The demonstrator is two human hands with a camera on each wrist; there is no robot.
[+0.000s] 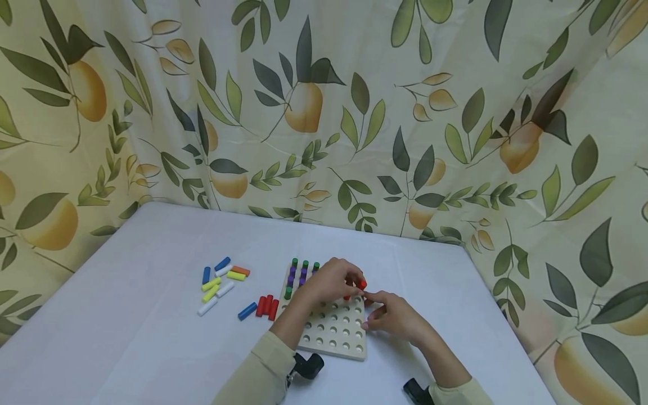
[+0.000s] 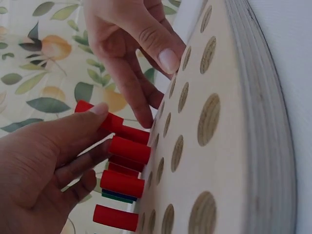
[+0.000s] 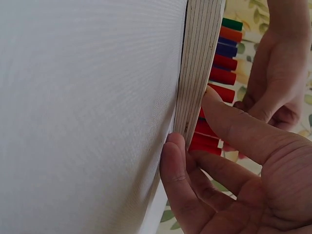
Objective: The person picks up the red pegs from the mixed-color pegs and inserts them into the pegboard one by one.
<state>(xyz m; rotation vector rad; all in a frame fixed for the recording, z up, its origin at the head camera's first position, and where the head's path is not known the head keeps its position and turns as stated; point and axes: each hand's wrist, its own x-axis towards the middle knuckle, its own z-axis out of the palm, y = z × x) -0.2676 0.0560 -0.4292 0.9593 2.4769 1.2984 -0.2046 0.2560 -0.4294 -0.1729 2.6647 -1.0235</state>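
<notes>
A pale wooden pegboard (image 1: pixel 331 350) with rows of round holes lies on the table. My left hand (image 1: pixel 329 282) reaches over its far right part and pinches a red peg (image 2: pixel 84 106) between thumb and fingers, close above another red peg (image 2: pixel 134 134). Several red pegs (image 2: pixel 129 148) stand in the board beside that hand. Along the board's right edge, my right hand (image 1: pixel 397 319) grips the wood, its thumb (image 3: pixel 229 119) at the top rim and fingers against the side. Purple pegs (image 1: pixel 292 271) and green pegs (image 1: pixel 288 292) stand at the far left; my left hand hides part of the rows.
Left of the board lie three loose red pegs (image 1: pixel 267 305) and a blue peg (image 1: pixel 247 311). Farther left are scattered yellow pegs (image 1: pixel 210 293), white pegs (image 1: pixel 207 306), blue pegs (image 1: pixel 222 262) and an orange peg (image 1: pixel 241 270). A patterned curtain (image 1: pixel 324 169) hangs behind the white table (image 1: pixel 152 349).
</notes>
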